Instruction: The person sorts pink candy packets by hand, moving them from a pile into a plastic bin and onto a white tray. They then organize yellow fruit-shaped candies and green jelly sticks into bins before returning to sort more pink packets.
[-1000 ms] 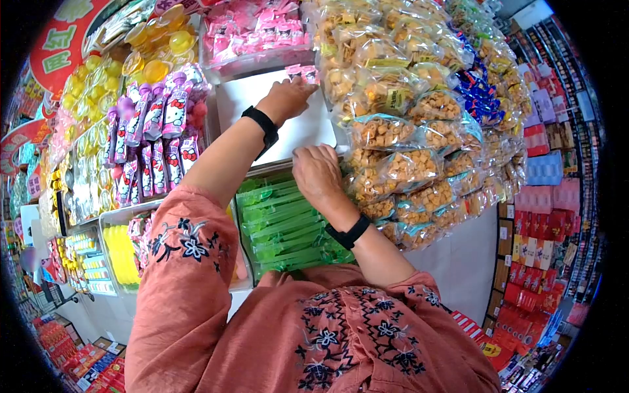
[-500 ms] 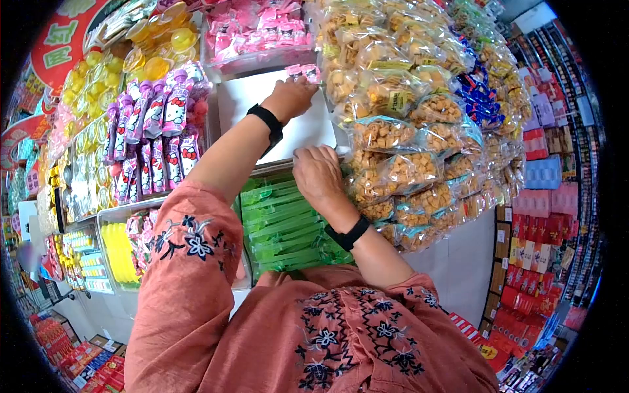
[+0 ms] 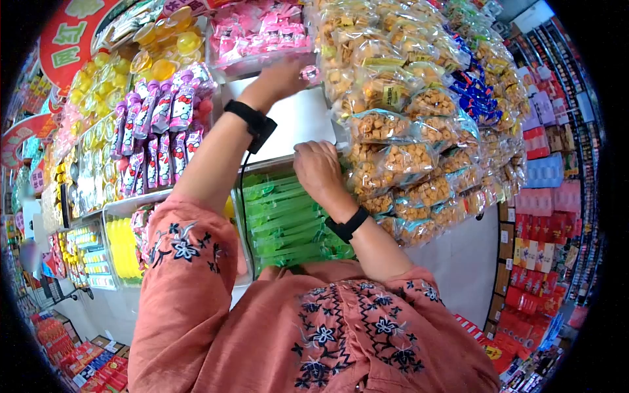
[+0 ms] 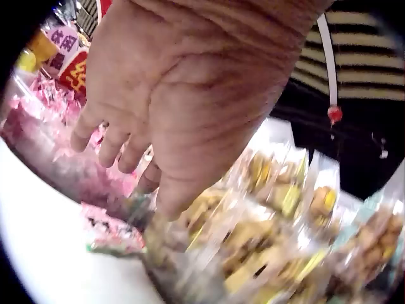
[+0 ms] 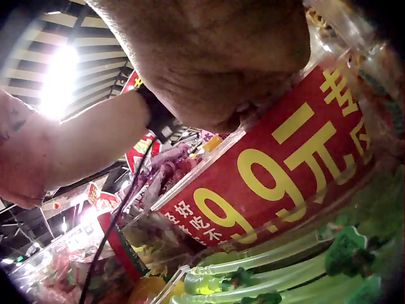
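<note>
My left hand [image 3: 278,82] hovers over the far part of a white board [image 3: 298,121] in a bin, blurred in the head view. The left wrist view shows its loosely bent fingers pointing down, with nothing held between them. Just past the fingertips a small pink packet [image 4: 114,231] lies on the white board; in the head view this pink packet [image 3: 310,74] sits at the board's far right corner. At the bin's front edge rests my right hand [image 3: 319,171], fingertips over the rim. Below it hangs a red price sign [image 5: 272,171]; its fingertips are hidden in the right wrist view.
Pink packets [image 3: 262,29] fill the bin behind. Bagged snack cubes [image 3: 409,164] pile up along the right. Hello Kitty pouches [image 3: 157,108] stand to the left. Green jelly sticks [image 3: 288,219] lie in the near bin. A black cable [image 3: 242,190] dangles from the left wrist.
My left hand has moved up and slightly left, away from the board's middle. Two pink packets showed by its fingers before; one shows now. My right hand stays on the rim.
</note>
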